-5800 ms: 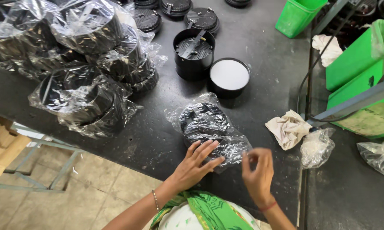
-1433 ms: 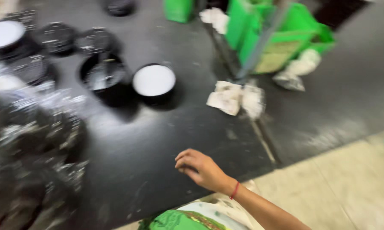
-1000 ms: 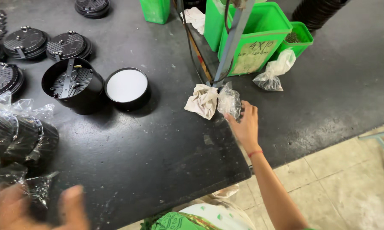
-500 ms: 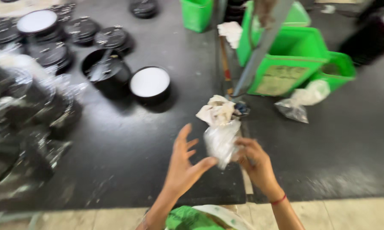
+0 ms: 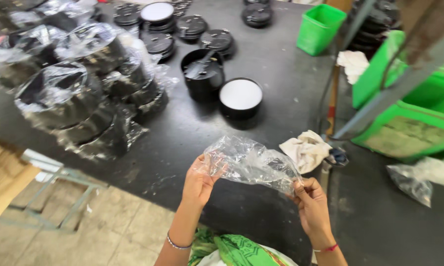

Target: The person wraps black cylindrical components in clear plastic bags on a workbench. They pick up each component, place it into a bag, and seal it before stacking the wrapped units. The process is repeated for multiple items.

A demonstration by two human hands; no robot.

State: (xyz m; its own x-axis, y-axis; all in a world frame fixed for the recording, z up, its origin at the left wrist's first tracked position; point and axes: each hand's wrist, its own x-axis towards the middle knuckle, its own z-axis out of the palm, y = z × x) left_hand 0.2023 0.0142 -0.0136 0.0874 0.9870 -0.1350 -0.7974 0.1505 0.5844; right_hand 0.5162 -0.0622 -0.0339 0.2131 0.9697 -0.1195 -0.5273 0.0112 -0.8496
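Your left hand and right hand each pinch an end of the clear plastic bag above the desk's near edge.

Black parts inside the wrapped bundles were veiled by glare and crinkled film; count and shape couldn't be told. Green bin ran off the rt edge, part-covered by a grey bar. Stacks of black lids were cut at the top edge. Small dark item beside the rag was too small to ID.
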